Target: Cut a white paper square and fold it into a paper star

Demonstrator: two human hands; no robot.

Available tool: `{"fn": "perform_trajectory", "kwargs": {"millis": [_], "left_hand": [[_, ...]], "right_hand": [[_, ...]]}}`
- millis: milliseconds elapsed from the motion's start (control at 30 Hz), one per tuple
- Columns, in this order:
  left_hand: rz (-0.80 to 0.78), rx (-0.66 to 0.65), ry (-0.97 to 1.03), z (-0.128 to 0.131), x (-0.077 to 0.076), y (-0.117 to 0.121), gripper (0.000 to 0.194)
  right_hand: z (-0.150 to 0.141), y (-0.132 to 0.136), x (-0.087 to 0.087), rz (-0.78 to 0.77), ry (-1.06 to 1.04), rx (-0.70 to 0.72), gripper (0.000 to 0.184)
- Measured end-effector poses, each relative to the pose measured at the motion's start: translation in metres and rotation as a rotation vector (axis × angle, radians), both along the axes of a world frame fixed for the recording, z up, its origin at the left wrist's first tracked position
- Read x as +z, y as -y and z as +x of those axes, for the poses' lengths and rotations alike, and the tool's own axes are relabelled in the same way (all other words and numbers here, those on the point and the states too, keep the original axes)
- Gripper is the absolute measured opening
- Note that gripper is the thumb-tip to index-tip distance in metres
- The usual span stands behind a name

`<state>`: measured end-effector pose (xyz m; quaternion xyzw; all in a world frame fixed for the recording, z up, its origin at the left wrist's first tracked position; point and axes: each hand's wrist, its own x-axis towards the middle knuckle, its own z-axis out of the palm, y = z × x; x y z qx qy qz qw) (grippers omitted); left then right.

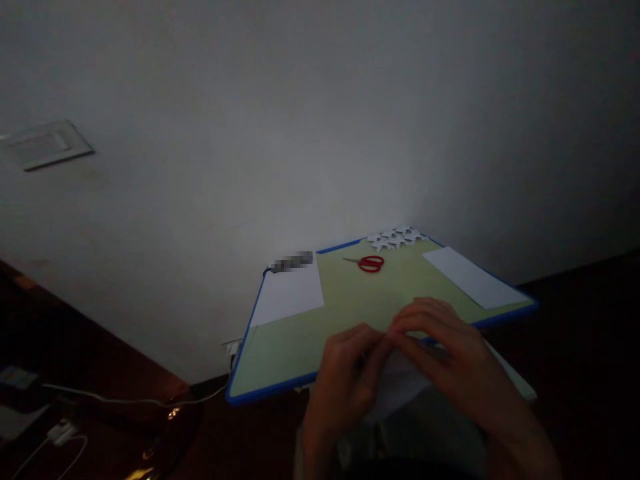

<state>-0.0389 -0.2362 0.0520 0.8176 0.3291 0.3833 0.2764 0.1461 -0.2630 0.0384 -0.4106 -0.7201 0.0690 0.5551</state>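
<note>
Both of my hands meet just in front of the table's near edge, pinching a sheet of white paper (397, 387) that hangs below the fingers. My left hand (347, 370) is closed, its thumb and forefinger tips at the paper's upper part. Beside it, my right hand (445, 347) grips the same spot with thumb and fingers together. The fingertips hide the pinched part, so any fold there cannot be made out. Beyond the hands, red-handled scissors (370, 264) lie on the pale green tabletop (345, 287), blades toward the left.
Several white star-like paper cutouts (395, 238) lie at the table's back right. White sheets rest at the left (290, 293) and right (470, 277). A blurred-out object (293, 261) sits on the left sheet. Blue edging (273, 391) rims the table, against a wall. A white cable (150, 401) runs at lower left.
</note>
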Motion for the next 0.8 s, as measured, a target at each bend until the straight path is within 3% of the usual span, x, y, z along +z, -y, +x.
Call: {"fn": "perform_trajectory", "kwargs": {"millis": [433, 667, 800], "left_hand": [[0.011, -0.071, -0.192, -0.011, -0.001, -0.006, 0.029], [0.012, -0.05, -0.192, -0.037, -0.006, -0.01, 0.03], [0.013, -0.022, -0.199, -0.048, -0.006, -0.01, 0.03]], "right_hand": [[0.037, -0.003, -0.012, -0.005, -0.236, -0.355, 0.013], [0.055, -0.002, -0.019, -0.078, -0.398, -0.551, 0.015], [0.061, -0.002, -0.023, -0.132, -0.453, -0.577, 0.021]]}}
